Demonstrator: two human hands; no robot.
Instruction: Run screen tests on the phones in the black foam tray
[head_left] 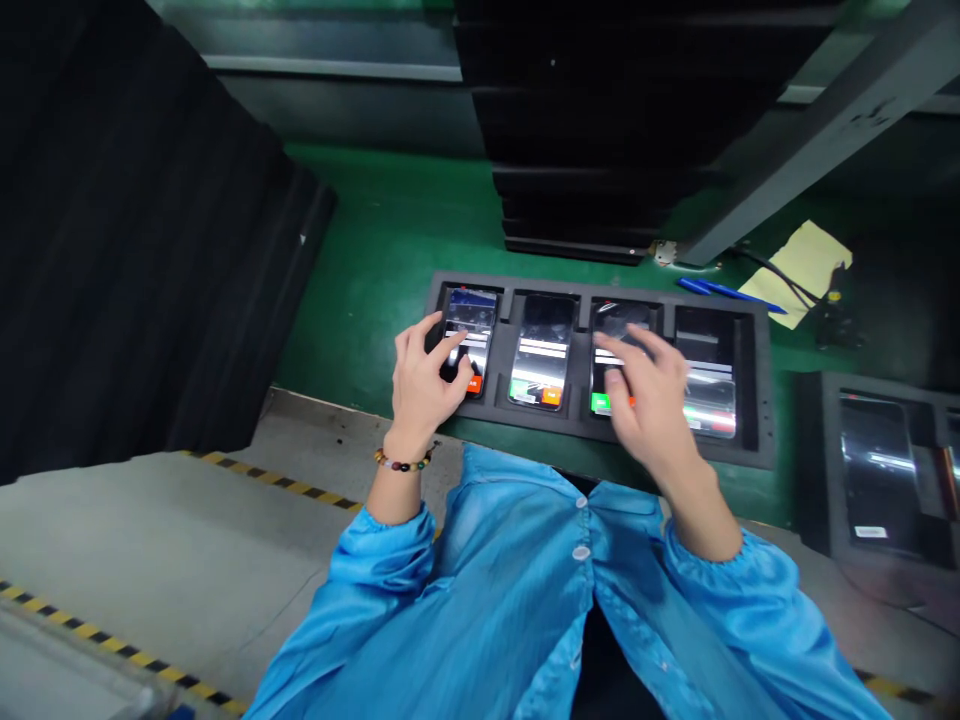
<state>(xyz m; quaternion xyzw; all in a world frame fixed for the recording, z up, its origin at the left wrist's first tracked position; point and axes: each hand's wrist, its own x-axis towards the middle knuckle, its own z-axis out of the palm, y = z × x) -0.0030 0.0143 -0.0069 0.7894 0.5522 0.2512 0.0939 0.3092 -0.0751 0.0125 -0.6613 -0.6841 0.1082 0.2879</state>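
Note:
A black foam tray (502, 385) lies before me with several smartphones set in its slots. My left hand (424, 378) is over the leftmost phone (472, 310), its fingers apart on or just above the screen and edge. Above the third phone (611, 320) hovers or rests my right hand (649, 395), fingers spread; whether the fingertips touch the glass I cannot tell. Between them a second phone (543, 345) shows white bars with green and orange buttons. The fourth phone (709, 390), at the right end, is partly beside my right wrist. Neither hand grips anything.
Stacks of black trays stand at the left (150, 250) and the back (600, 130). Blue pens (727, 292) and a yellow paper (799, 265) lie behind the tray's right end, near a grey post (810, 130). Another foam tray (825, 450) with phones is at the right.

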